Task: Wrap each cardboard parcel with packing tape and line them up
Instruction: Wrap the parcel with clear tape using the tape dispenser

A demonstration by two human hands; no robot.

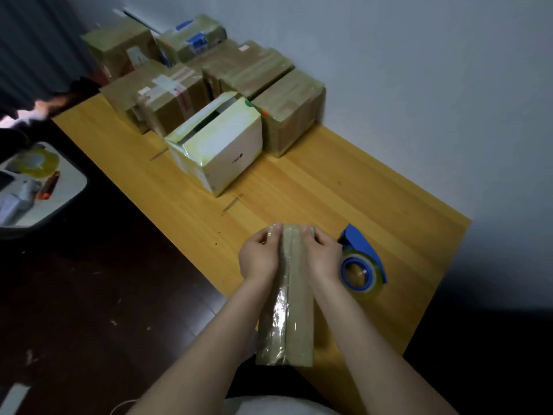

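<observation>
Left hand [258, 253] and right hand [321, 254] both clutch the box [299, 298] at its 12 o'clock end. Press unevenly — the tape [276, 314] probably wrinkles.

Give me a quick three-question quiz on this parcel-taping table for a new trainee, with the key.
1. True or false: the blue tape dispenser lies to the left of the left hand.
2. Which thing do the left hand and the right hand grip? A. the long taped parcel B. a ball of string C. a marker
3. Fill in: among the brown parcels at the far end of the wooden table, the nearest box is ____ in colour.
Key: 1 false; 2 A; 3 white.
</observation>
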